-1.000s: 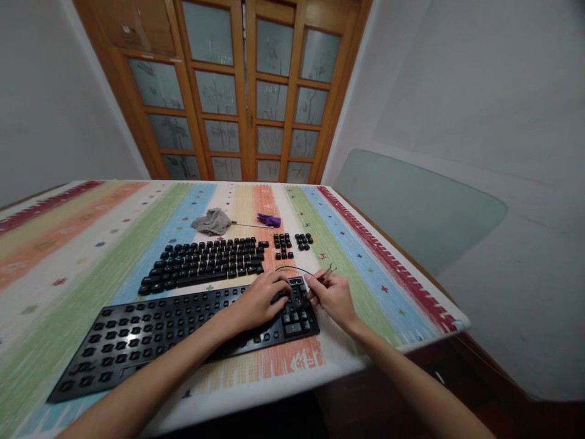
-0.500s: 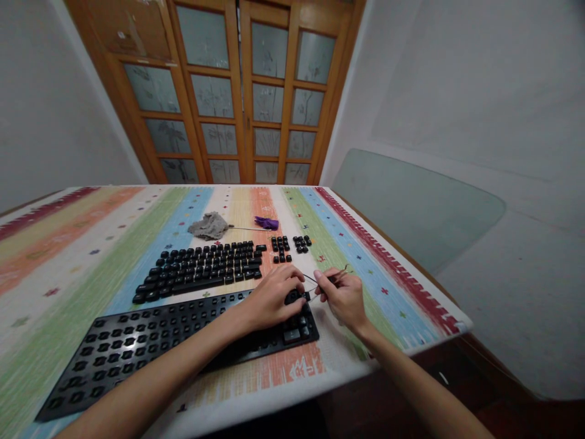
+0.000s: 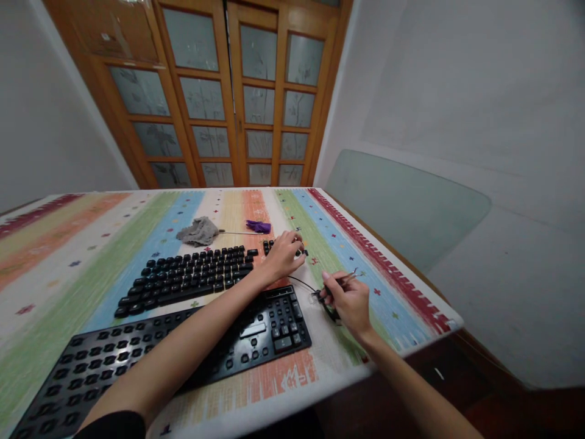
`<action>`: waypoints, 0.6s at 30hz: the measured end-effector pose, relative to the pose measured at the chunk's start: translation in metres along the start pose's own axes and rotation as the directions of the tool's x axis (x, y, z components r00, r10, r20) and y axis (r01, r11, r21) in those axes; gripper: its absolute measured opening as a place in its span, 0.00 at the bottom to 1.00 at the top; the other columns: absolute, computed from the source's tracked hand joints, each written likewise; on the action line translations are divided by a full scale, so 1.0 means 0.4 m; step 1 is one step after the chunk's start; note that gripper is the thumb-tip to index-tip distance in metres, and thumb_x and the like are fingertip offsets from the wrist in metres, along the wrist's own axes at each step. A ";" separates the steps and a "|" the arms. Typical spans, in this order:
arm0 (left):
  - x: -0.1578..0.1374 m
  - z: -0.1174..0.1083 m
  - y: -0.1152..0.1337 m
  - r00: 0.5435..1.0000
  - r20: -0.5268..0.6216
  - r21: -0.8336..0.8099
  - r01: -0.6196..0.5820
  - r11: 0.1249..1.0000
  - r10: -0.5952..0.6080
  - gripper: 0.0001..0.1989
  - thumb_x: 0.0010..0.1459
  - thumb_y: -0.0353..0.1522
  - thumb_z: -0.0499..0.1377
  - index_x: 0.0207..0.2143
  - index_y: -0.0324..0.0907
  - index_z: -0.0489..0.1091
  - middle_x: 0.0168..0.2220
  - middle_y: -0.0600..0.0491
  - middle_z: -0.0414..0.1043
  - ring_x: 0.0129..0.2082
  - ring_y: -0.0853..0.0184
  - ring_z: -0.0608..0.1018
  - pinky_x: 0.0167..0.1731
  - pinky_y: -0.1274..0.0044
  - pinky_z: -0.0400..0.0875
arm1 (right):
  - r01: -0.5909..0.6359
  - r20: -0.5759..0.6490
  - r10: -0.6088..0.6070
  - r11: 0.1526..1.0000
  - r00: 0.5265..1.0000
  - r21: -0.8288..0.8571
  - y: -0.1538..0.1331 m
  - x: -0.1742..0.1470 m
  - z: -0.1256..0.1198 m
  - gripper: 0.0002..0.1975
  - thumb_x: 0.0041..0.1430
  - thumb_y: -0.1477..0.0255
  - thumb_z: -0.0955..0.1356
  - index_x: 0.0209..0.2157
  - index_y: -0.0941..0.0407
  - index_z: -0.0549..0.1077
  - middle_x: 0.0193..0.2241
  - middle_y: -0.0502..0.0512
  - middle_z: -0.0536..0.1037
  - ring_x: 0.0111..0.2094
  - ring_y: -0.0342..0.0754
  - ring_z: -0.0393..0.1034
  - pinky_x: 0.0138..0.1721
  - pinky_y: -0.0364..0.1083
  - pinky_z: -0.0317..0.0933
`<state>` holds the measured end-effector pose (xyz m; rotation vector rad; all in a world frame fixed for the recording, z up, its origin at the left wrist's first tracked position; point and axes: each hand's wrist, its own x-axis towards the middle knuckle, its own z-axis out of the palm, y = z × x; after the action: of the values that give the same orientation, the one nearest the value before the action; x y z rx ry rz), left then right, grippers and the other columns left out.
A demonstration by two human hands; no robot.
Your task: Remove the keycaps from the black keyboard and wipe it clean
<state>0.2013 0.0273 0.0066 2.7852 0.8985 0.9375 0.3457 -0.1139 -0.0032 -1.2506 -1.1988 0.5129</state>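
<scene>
My left hand (image 3: 284,255) reaches over the small group of loose black keycaps to the right of the larger block. Its fingers are bent down and closed around a small black keycap (image 3: 299,252), partly hidden by them. My right hand (image 3: 351,299) is closed on a thin wire keycap puller (image 3: 351,275), whose wire ends stick out past the fist. Under my left forearm lies a black keyboard (image 3: 219,360), mostly stripped of keycaps; some remain at its right end. A black cable (image 3: 301,281) runs from behind it toward my right hand.
Rows of removed keycaps (image 3: 192,274) stand behind the keyboard. Farther back lie a grey cloth (image 3: 198,231), a thin rod (image 3: 242,233) and a purple glove-like item (image 3: 258,227). A striped tablecloth (image 3: 55,274) covers the table; its right edge borders a wall.
My left hand has moved from the keyboard's right end up to the loose keycaps. My right hand has drawn slightly away from the keyboard, still holding the puller. The view has shifted slightly.
</scene>
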 end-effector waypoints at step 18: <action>0.051 0.100 -0.030 0.994 0.089 0.131 0.058 0.990 -0.070 0.06 0.59 0.28 0.57 0.33 0.38 0.74 0.46 0.42 0.69 0.48 0.55 0.70 0.49 0.63 0.69 | -0.034 -0.011 0.035 0.999 0.999 0.018 0.002 -0.025 -0.040 0.21 0.59 0.58 0.70 0.19 0.57 0.72 0.14 0.51 0.74 0.12 0.40 0.64 0.12 0.38 0.56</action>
<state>0.2314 0.0531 -0.0180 2.8592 1.0627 0.7594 0.3566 -0.1292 -0.0060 -1.2596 -1.1632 0.5401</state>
